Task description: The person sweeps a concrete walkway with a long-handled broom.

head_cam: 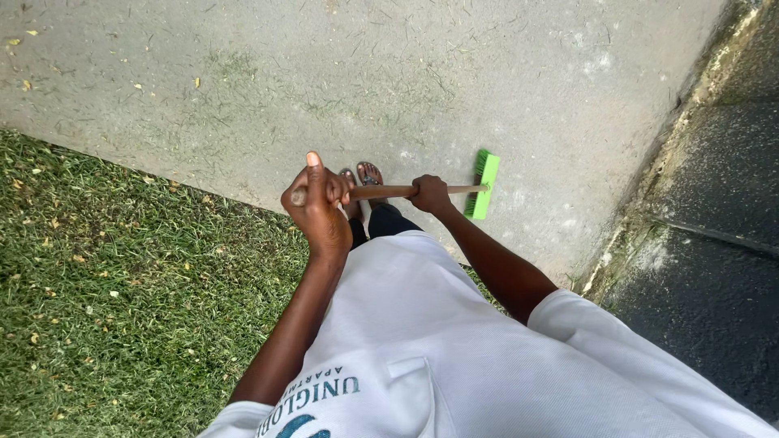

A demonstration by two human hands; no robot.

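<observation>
- At the top end of the wooden handle (389, 191) the left hand (316, 203) is closed round it, thumb raised; the end pokes out just past the fist
- Further along, the right hand (430, 194) is wrapped round the same handle, nearer the green brush head (484, 183)
- From both grips the broom runs rightward, its long axis nearly level across the view; the head rests on the concrete path (406, 73), bristles up-frame
- Sandalled feet (363, 175) show behind the handle; grass (105, 276) lies left, dark asphalt (714, 268) right

No package, sign or screen shows in the view. The only lettering is a dark teal print (312, 397) on the front of the person's white shirt (454, 357), curved, near the bottom edge.
</observation>
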